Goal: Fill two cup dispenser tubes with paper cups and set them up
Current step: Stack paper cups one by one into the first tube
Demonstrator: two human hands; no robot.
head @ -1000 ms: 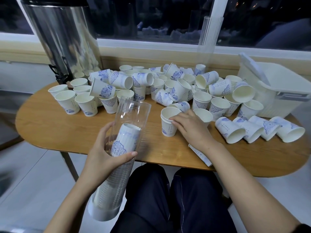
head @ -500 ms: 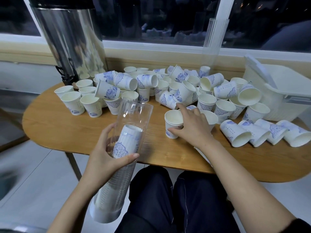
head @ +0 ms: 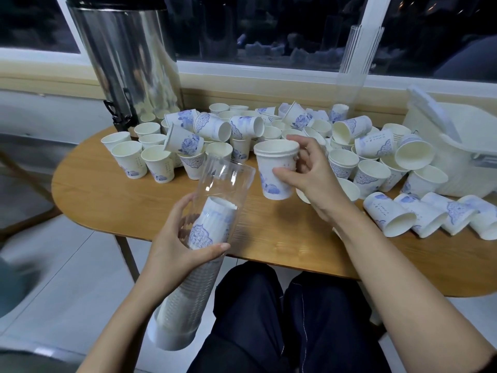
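My left hand (head: 172,254) grips a clear plastic dispenser tube (head: 223,181), tilted over the table's front edge. A stack of white-and-blue paper cups (head: 204,232) fills most of the tube up to a little below its open mouth. My right hand (head: 309,173) holds a short stack of nested paper cups (head: 274,170) upright, lifted above the wooden table (head: 113,200) just right of the tube's mouth. A second clear tube (head: 352,74) stands upright at the back by the window. Many loose cups (head: 269,130) stand and lie across the table.
A tall steel urn (head: 126,63) stands at the back left. A white plastic basket (head: 462,146) sits at the right edge. Several cups lie on their sides at the front right (head: 419,216). My knees are under the table's front edge.
My right hand has taken hold of the cups that stood on the table and lifted them up and left toward the tube's mouth. The left hand and tube have barely moved.
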